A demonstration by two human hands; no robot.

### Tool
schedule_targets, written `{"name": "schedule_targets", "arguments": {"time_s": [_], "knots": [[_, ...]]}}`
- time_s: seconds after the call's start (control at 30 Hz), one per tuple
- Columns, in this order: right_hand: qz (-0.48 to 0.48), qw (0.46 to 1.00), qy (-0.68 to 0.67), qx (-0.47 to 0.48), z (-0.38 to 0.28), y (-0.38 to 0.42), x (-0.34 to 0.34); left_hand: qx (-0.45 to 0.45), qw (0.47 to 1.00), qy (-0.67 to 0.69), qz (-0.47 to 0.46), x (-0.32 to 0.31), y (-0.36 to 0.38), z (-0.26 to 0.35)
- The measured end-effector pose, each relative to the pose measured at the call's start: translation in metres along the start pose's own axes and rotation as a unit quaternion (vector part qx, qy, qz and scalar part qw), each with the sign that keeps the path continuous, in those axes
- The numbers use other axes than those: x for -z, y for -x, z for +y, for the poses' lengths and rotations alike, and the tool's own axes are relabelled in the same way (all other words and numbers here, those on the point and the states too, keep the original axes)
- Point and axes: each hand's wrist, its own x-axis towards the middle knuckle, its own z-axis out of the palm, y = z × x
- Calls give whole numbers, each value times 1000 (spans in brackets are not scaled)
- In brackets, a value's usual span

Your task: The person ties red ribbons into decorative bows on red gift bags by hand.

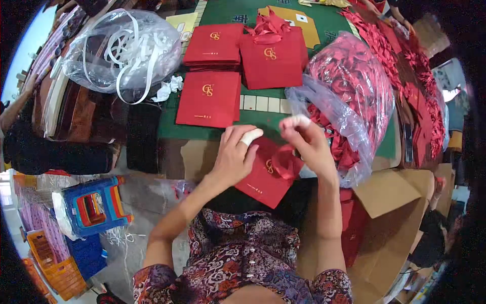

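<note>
A red paper bag (264, 178) with a gold "GS" mark lies tilted at the table's near edge, close to my lap. Red ribbon (287, 163) loops over its upper right part. My left hand (235, 154) is closed at the bag's upper left edge, the thumb against its face; one finger wears a white wrap. Above the bag's right corner, my right hand (310, 142) has its fingertips pinched together, also with a white-wrapped finger. Whatever sits in that pinch is too small to make out.
Flat red bags (208, 99) lie in stacks on the green table cover (174, 114), beside bags with ribbon handles (273, 58). A clear sack of red ribbons (354, 76) stands right, a bag of white straps (121, 50) left. An open cardboard box (390, 223) and plastic stools (96, 207) flank me.
</note>
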Motion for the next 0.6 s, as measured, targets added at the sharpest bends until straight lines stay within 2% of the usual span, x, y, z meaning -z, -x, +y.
{"name": "schedule_targets", "arguments": {"time_s": [0.03, 0.1, 0.13, 0.2, 0.27, 0.33, 0.6], "knots": [[3, 999, 0, -37, -5, 12, -3, 1, 1000, 1, -1, 2, -4, 0], [4, 993, 31, -112, -15, 31, -10, -27, 995, -11, -99, 6, -11, -1], [23, 996, 65, -53, -3, 37, -19, -27, 995, -10, -100, 6, -12, -3], [57, 980, 181, -59, 2, 45, -32, -51, 975, -82, -199, 6, -15, -8], [93, 969, 224, -51, 18, 45, -42, -58, 976, -74, -197, 4, -15, -9], [129, 936, 328, -19, 27, 44, -47, -54, 978, -66, -189, 7, -17, -8], [141, 939, 311, -30, 29, 42, -56, -56, 975, -97, -193, 15, -26, 2]]}}
